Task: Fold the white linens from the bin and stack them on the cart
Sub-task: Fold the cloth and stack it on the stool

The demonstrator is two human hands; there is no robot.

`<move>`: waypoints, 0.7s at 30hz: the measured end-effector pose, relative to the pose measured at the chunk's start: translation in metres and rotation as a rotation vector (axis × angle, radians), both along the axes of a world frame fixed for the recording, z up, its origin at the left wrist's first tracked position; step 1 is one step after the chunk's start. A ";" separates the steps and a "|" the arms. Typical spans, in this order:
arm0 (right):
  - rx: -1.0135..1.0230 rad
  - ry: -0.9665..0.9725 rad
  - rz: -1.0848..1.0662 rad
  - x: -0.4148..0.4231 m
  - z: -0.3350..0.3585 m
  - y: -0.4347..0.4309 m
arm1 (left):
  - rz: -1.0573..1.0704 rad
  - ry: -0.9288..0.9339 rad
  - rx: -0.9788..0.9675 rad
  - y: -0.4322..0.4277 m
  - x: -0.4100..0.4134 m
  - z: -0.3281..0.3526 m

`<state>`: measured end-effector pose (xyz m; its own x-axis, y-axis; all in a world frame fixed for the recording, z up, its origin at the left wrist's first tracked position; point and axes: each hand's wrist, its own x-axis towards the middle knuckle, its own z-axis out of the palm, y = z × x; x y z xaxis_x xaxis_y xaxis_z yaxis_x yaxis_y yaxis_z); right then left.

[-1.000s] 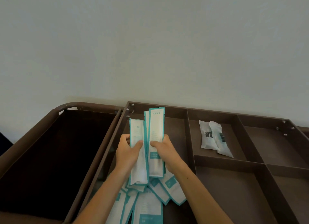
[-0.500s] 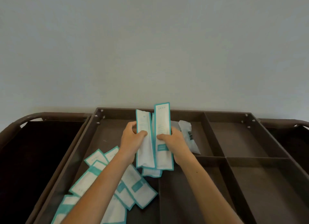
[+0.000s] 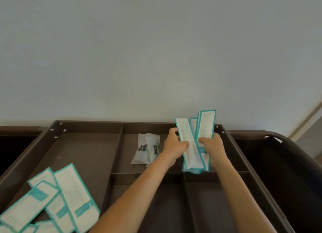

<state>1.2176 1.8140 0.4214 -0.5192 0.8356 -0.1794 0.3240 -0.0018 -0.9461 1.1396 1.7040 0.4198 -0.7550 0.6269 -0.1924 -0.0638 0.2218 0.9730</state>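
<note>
Both hands hold a bundle of long white packets with teal borders (image 3: 191, 145) upright over the back right compartment of the brown cart tray (image 3: 115, 176). My left hand (image 3: 175, 145) grips the bundle's left side. My right hand (image 3: 211, 146) grips its right side. The packets fan out at the top, and their lower ends sit near the divider. No white linens or bin are in view.
Several more teal-bordered packets (image 3: 57, 198) lie loose in the large left compartment. Two small white sachets (image 3: 147, 150) lie in the back middle compartment. Dark cart bags hang at left (image 3: 10, 145) and right (image 3: 285, 171). A plain wall stands behind.
Both hands have carried the bundle rightward from the left compartment, past the sachets, to the back right compartment. The view has swung to the right with them.
</note>
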 end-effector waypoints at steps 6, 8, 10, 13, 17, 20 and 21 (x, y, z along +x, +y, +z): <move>0.030 -0.190 0.099 0.014 -0.019 0.044 | -0.095 0.207 -0.284 0.030 0.020 -0.016; -0.002 -0.215 0.147 0.019 -0.024 0.050 | -0.140 0.320 -0.383 0.036 0.023 -0.017; 0.008 -0.233 0.173 0.023 -0.027 0.056 | -0.186 0.416 -0.453 0.041 0.028 -0.016; 0.099 -0.262 0.198 0.026 -0.026 0.067 | -0.272 0.544 -0.527 0.047 0.037 -0.022; 0.161 -0.318 0.257 0.031 -0.027 0.079 | -0.419 0.750 -0.676 0.051 0.042 -0.029; 0.192 -0.365 0.236 0.034 -0.032 0.084 | -0.491 0.869 -0.831 0.053 0.038 -0.032; 0.202 -0.391 0.224 0.036 -0.033 0.085 | -0.495 0.878 -0.859 0.054 0.037 -0.034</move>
